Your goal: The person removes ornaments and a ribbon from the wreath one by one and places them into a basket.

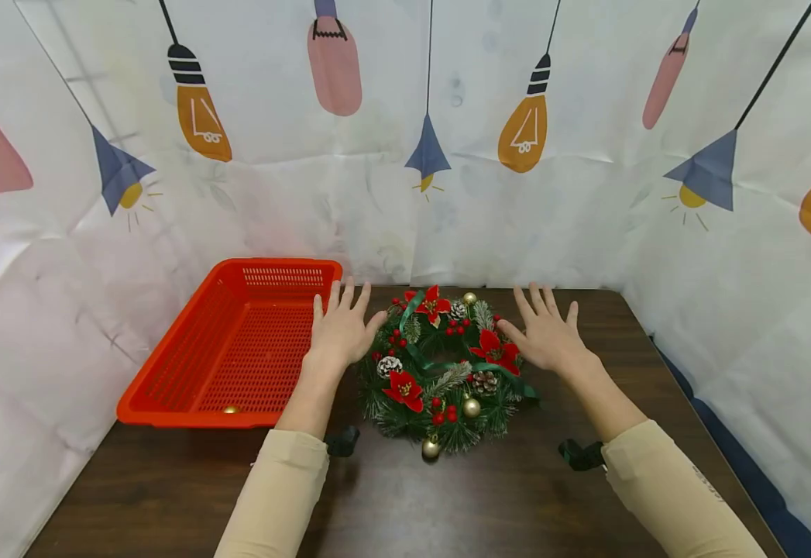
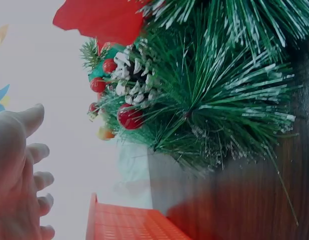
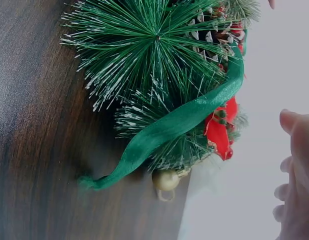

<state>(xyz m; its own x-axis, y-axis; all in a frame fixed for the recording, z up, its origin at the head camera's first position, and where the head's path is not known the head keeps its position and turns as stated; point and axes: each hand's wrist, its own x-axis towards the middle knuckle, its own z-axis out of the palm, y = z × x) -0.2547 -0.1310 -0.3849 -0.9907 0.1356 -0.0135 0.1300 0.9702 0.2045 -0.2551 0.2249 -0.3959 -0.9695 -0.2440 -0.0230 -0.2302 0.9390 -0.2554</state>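
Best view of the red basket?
Head: nearly the whole red basket shows, its right side partly behind the left arm. Left wrist catches only a piece along the bottom edge; right wrist shows none.

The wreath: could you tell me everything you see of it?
The wreath lies flat on the table, beside the basket: a ring of green, white-tipped needles that look like plastic. Red flowers, red berries, pinecones and gold balls deck it. A satiny green ribbon winds across, one end trailing past its edge.
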